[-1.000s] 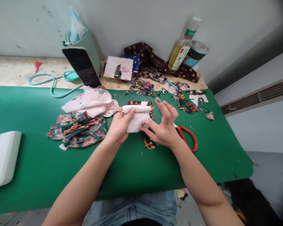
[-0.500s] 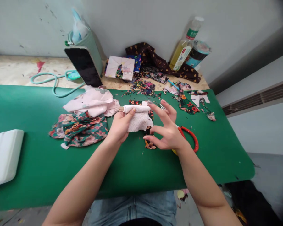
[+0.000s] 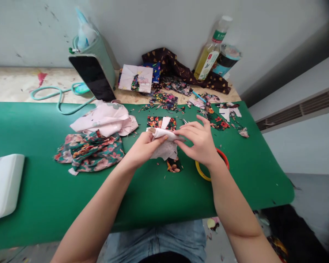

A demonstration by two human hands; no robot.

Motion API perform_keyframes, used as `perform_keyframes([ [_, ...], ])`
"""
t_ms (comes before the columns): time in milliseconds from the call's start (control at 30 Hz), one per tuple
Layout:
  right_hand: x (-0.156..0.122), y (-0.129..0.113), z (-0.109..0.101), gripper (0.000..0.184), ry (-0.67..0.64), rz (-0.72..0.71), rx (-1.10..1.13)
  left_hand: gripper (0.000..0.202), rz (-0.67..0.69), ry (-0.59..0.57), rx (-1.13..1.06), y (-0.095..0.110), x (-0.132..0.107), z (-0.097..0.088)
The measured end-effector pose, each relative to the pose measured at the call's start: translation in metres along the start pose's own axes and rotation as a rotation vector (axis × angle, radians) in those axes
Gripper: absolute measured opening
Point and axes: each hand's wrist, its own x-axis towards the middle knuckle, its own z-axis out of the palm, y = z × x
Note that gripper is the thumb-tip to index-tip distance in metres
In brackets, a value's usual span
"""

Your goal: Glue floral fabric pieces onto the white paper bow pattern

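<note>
- The white textured cloth rolled around a thin wooden stick (image 3: pixel 164 140) sits between our two hands, just above the green table mat (image 3: pixel 44 182).
- Our left hand (image 3: pixel 142 148) pinches the roll's left end; our right hand (image 3: pixel 199 140) closes its fingers over the right end.
- To roll it well, we judge both ends need even tension so the cloth winds snug and straight.
- The roll's long axis runs left to right, its stick tip pointing left.
- Red-handled scissors (image 3: pixel 223 157) lie just beside the right wrist; green floral fabric (image 3: pixel 90 151) lies to the left.

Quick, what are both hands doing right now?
Left hand: closed, pinching the white cloth.
Right hand: closed, fingers gripping the same white cloth.
</note>
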Motion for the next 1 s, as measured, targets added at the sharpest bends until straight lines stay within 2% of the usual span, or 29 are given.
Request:
perform_keyframes([
  [100,-0.002,0.0,0.005,0.014,0.045,0.003,-0.067,0.032,-0.015,0.042,-0.021,-0.005,0.002,0.002],
  [300,-0.002,-0.003,0.01,0.017,0.149,0.003,-0.167,0.029,-0.077,0.123,-0.205,-0.013,0.001,0.01],
  [433,-0.001,-0.006,0.009,0.016,0.088,-0.025,-0.166,0.03,-0.096,0.14,-0.295,-0.011,0.002,0.011],
  [633,0.0,-0.004,0.009,0.012,-0.012,-0.057,-0.048,0.035,-0.049,0.118,-0.24,-0.012,0.005,0.009],
  [867,-0.001,0.0,0.011,0.006,0.049,-0.009,0.024,0.04,-0.064,0.185,-0.278,-0.011,0.002,0.017],
  [1000,0.001,-0.002,0.01,0.003,0.07,0.053,0.041,0.044,-0.054,0.157,-0.385,-0.014,0.002,0.02],
])
